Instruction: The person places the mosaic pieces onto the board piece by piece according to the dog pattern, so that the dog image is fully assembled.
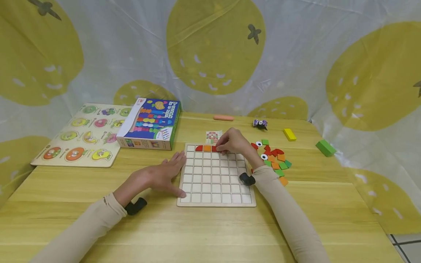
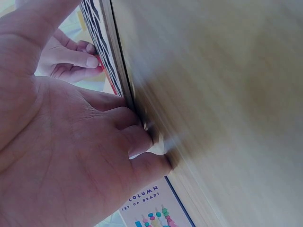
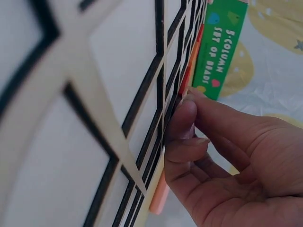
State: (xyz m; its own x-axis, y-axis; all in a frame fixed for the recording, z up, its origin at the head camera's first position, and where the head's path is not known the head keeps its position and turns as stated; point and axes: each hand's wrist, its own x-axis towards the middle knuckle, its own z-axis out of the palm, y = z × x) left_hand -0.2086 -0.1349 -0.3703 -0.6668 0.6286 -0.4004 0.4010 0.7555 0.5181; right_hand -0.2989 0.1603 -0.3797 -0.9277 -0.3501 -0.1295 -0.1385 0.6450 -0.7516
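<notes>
A wooden grid board [image 1: 215,179] lies in front of me in the head view. Its top row holds a red rounded piece [image 1: 198,148] and an orange square [image 1: 207,148]. Beside these, my right hand [image 1: 234,141] pinches another red piece [image 1: 214,149] at the board's surface; thumb and fingertip meet at it in the right wrist view, where fingers partly hide it. My left hand [image 1: 164,177] rests along the board's left edge, fingers spread, thumb near the lower corner. A small pattern card [image 1: 213,136] lies just past the top edge.
Right of the board lie loose red, orange and green pieces [image 1: 275,165] and white eye discs [image 1: 259,144]. Farther off are a yellow block [image 1: 289,134], a green block [image 1: 325,148], a purple-black item [image 1: 260,124] and an orange stick [image 1: 223,117]. A bead-set box [image 1: 149,122] overlaps a fruit puzzle [image 1: 74,146].
</notes>
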